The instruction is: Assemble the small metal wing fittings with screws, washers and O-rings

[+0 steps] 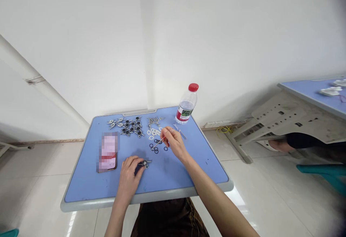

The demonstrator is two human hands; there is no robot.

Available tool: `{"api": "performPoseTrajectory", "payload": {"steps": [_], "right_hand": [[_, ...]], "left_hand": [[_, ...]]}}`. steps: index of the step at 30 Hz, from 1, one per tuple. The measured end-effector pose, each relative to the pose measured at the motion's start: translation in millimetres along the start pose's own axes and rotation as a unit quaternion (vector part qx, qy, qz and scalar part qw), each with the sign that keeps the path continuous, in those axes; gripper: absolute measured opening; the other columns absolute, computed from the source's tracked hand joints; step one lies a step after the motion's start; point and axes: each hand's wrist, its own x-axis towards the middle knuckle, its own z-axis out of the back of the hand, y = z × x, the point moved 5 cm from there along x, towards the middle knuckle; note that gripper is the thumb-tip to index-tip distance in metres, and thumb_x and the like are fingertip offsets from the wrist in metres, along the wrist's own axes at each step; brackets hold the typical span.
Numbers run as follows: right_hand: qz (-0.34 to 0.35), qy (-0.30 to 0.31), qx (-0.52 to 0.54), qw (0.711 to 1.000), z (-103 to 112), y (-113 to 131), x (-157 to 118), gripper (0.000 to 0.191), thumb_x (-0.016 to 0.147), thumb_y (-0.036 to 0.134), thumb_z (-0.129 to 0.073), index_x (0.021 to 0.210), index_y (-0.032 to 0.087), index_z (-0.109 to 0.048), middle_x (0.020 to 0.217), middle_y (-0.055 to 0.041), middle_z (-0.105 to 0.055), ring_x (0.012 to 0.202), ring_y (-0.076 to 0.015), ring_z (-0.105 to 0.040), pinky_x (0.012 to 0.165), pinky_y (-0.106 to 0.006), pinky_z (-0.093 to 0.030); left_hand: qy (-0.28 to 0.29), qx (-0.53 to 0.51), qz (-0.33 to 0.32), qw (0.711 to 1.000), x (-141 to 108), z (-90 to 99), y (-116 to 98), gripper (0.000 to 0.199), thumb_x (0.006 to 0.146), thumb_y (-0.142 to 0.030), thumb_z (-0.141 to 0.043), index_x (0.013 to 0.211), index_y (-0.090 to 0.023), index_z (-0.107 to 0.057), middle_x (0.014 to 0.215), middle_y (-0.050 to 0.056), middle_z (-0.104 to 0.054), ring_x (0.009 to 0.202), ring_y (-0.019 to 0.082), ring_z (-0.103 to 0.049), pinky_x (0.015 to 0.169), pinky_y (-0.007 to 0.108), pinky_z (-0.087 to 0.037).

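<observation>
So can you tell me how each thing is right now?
Left hand, shut on metal part
Metal part, partly hidden by fingers
Right hand, pinching rod
Rod, tilted, tip by the black rings
Black rings, loose and scattered
Winged parts, lying in a bunch
Bottle, upright, capped, partly full
Phone, lying flat, screen blurred

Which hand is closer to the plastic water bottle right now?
Right. The right hand is in front of the plastic water bottle, below it in view; the left hand is much farther off, down and to the bottle's left.
</observation>
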Motion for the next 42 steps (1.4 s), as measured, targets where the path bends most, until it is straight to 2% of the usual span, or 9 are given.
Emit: {"api": "performPoseTrajectory", "payload": {"steps": [7, 14, 23, 29, 32, 34, 38, 40, 42], "right_hand": [[0.000, -0.016, 0.000, 1.000, 2.4, 0.9, 2.6, 0.043, 0.090, 0.053, -0.044, 0.066, 0.018, -0.049, 0.056, 0.0046, -0.043, 0.042, -0.0066, -0.038, 0.044, -0.023, -0.031], [0.010, -0.065, -0.012, 0.998, 10.4, 3.2, 3.6, 0.042, 0.090, 0.053, -0.044, 0.067, 0.019, -0.048, 0.057, 0.0046, -0.044, 0.042, -0.0067, -0.038, 0.045, -0.022, -0.032], [0.023, -0.061, -0.044, 0.997, 8.1, 1.4, 1.4, 0.041, 0.092, 0.051, -0.042, 0.068, 0.019, -0.049, 0.058, 0.0037, -0.045, 0.043, -0.0078, -0.039, 0.045, -0.023, -0.034], [0.071, -0.142, -0.120, 0.980, 29.2, 6.8, 4.9, 0.045, 0.097, 0.051, -0.026, 0.066, 0.021, -0.039, 0.066, -0.0007, -0.047, 0.061, -0.0136, -0.048, 0.059, -0.026, -0.043], [0.083, -0.156, -0.200, 0.964, 39.4, 8.0, 6.7, 0.040, 0.098, 0.047, -0.025, 0.073, 0.021, -0.043, 0.067, -0.0013, -0.048, 0.063, -0.0153, -0.048, 0.062, -0.028, -0.042], [0.086, -0.125, -0.268, 0.951, 39.1, 7.6, 9.0, 0.030, 0.097, 0.040, -0.033, 0.082, 0.020, -0.051, 0.069, -0.0019, -0.053, 0.064, -0.0156, -0.050, 0.064, -0.028, -0.040], [0.082, 0.009, -0.396, 0.915, 17.3, 1.6, 16.0, 0.014, 0.091, 0.025, -0.050, 0.091, 0.020, -0.063, 0.090, -0.0047, -0.064, 0.071, -0.0158, -0.057, 0.065, -0.027, -0.038], [0.074, 0.073, -0.446, 0.889, 1.2, -4.1, 20.1, 0.013, 0.089, 0.023, -0.056, 0.097, 0.021, -0.066, 0.096, -0.0063, -0.065, 0.073, -0.0170, -0.060, 0.064, -0.026, -0.038], [0.064, 0.124, -0.487, 0.862, -13.5, -9.9, 24.2, 0.020, 0.086, 0.023, -0.062, 0.106, 0.022, -0.066, 0.101, -0.0080, -0.065, 0.078, -0.0193, -0.063, 0.066, -0.026, -0.039]], "left_hand": [[-0.004, -0.002, -0.001, 1.000, 0.1, 0.4, 0.3, 0.021, 0.089, -0.028, -0.056, 0.107, -0.026, -0.066, 0.107, 0.006, -0.065, 0.102, 0.023, -0.060, 0.088, 0.042, -0.048], [-0.008, -0.005, -0.002, 1.000, 0.8, -0.7, 1.6, 0.019, 0.088, -0.028, -0.056, 0.104, -0.026, -0.067, 0.105, 0.006, -0.066, 0.100, 0.022, -0.061, 0.088, 0.042, -0.048], [-0.013, -0.022, 0.009, 1.000, 0.1, 0.7, 1.5, 0.019, 0.086, -0.026, -0.058, 0.103, -0.027, -0.067, 0.107, 0.005, -0.065, 0.103, 0.023, -0.061, 0.089, 0.042, -0.048], [-0.025, -0.033, 0.013, 0.999, -1.1, 3.3, -0.4, 0.022, 0.086, -0.025, -0.056, 0.105, -0.025, -0.066, 0.107, 0.007, -0.065, 0.098, 0.022, -0.062, 0.085, 0.041, -0.050], [-0.027, -0.048, 0.020, 0.998, -1.0, 4.0, -0.3, 0.023, 0.085, -0.021, -0.054, 0.105, -0.025, -0.065, 0.107, 0.006, -0.065, 0.095, 0.021, -0.063, 0.085, 0.040, -0.051], [-0.036, -0.064, 0.025, 0.997, -0.7, 5.0, 0.2, 0.023, 0.086, -0.021, -0.052, 0.105, -0.024, -0.065, 0.106, 0.007, -0.064, 0.095, 0.021, -0.063, 0.086, 0.039, -0.051], [-0.063, -0.093, 0.028, 0.993, 0.3, 8.4, 0.0, 0.021, 0.087, -0.022, -0.051, 0.103, -0.022, -0.065, 0.101, 0.007, -0.064, 0.097, 0.021, -0.062, 0.087, 0.038, -0.052], [-0.070, -0.100, 0.028, 0.992, 0.6, 10.0, -0.7, 0.020, 0.087, -0.022, -0.051, 0.102, -0.021, -0.065, 0.099, 0.007, -0.064, 0.095, 0.020, -0.062, 0.085, 0.037, -0.052], [-0.073, -0.105, 0.032, 0.991, 0.6, 10.8, -0.9, 0.020, 0.088, -0.023, -0.050, 0.102, -0.021, -0.065, 0.099, 0.007, -0.063, 0.094, 0.020, -0.062, 0.085, 0.036, -0.052]]}}
